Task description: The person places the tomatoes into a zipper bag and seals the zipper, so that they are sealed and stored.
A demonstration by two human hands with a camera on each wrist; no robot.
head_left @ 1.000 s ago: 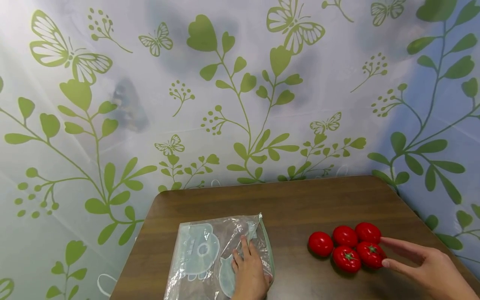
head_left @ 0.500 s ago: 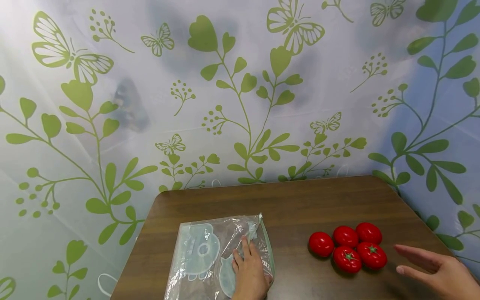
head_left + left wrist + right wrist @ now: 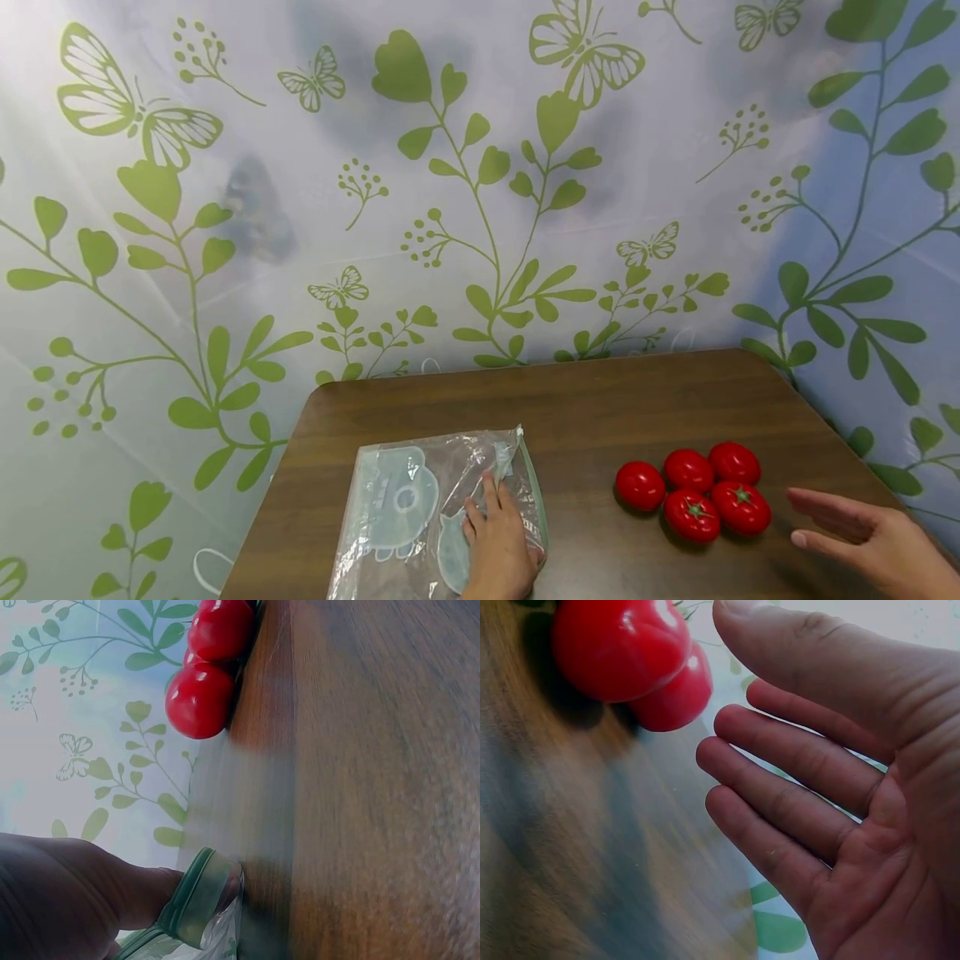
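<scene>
My left hand (image 3: 498,537) rests on a clear plastic zip bag (image 3: 472,446) with pale blue animal prints, its fingers lying spread over the plastic. In the left wrist view the thumb (image 3: 142,889) presses down at the bag's green zip edge (image 3: 191,896), and plastic covers its tip. My right hand (image 3: 873,529) is held just right of a cluster of several glossy red tomatoes, with a gap to the nearest tomato (image 3: 741,509). Its palm and loosely extended fingers (image 3: 780,810) hold nothing in the right wrist view. Green stems show on two front tomatoes.
The leftmost tomato (image 3: 640,487) sits between the bag and the others. Everything lies on a brown wooden table (image 3: 570,400). Behind it hangs a white curtain (image 3: 450,208) printed with green leaves and butterflies.
My right hand has moved from the tomato at the front right, where its fingers were around the side, a short way to the right. The left hand and the bag stay put.
</scene>
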